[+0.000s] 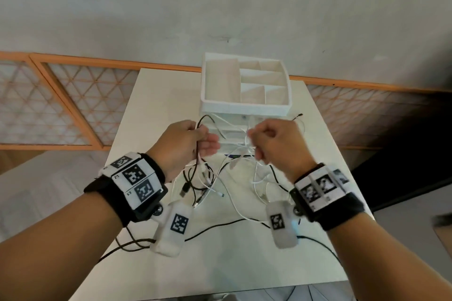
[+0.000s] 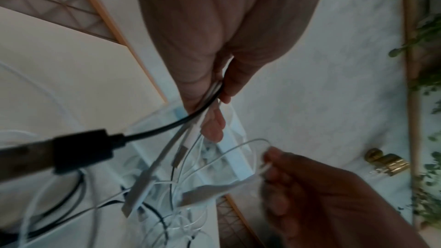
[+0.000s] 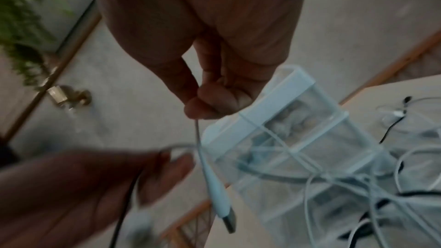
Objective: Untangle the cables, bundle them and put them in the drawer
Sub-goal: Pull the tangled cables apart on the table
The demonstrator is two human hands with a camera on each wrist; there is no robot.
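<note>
Several black and white cables (image 1: 210, 186) lie tangled on the white table (image 1: 171, 271) and rise to both raised hands. My left hand (image 1: 208, 144) grips a bunch of them: a black cable (image 2: 167, 125) with a black USB plug (image 2: 81, 152), plus white ones (image 2: 162, 157). My right hand (image 1: 254, 142) pinches one white cable (image 3: 198, 139), whose USB plug (image 3: 219, 195) dangles below the fingers (image 3: 210, 105). Behind the hands stands the white drawer unit (image 1: 244, 107) with clear drawers (image 3: 310, 129); the hands partly hide their fronts.
The unit's top is an open tray with empty compartments (image 1: 222, 80). Thin black leads (image 1: 220, 225) run across the table's near half. Past the table's far edge is an orange-framed lattice panel (image 1: 61, 105) against a grey wall. Green plants (image 2: 427, 82) stand beyond.
</note>
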